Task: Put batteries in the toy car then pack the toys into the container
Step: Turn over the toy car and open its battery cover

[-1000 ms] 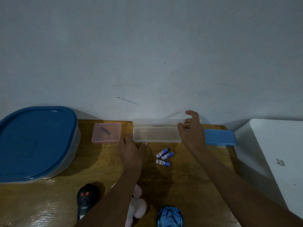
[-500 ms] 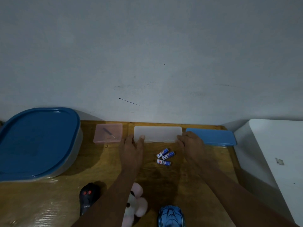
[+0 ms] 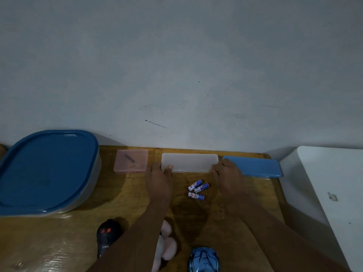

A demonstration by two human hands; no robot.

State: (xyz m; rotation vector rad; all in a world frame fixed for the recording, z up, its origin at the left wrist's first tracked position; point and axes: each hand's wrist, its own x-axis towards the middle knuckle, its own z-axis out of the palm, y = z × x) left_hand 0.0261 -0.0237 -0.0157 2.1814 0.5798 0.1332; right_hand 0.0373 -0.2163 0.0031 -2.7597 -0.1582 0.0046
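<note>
My left hand [image 3: 160,179] and right hand [image 3: 227,178] are bare, and so are both forearms, uncovered right down to the bottom edge of the view. Dim light leaves my fingers [image 3: 216,170] too dark for finer detail.

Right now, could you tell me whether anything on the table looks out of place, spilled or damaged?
Only the three batteries stand out: they lie loose and askew on the table, in front of the closed white case that the left hand and right hand hold by its ends. Nothing looks spilled or damaged.
</note>
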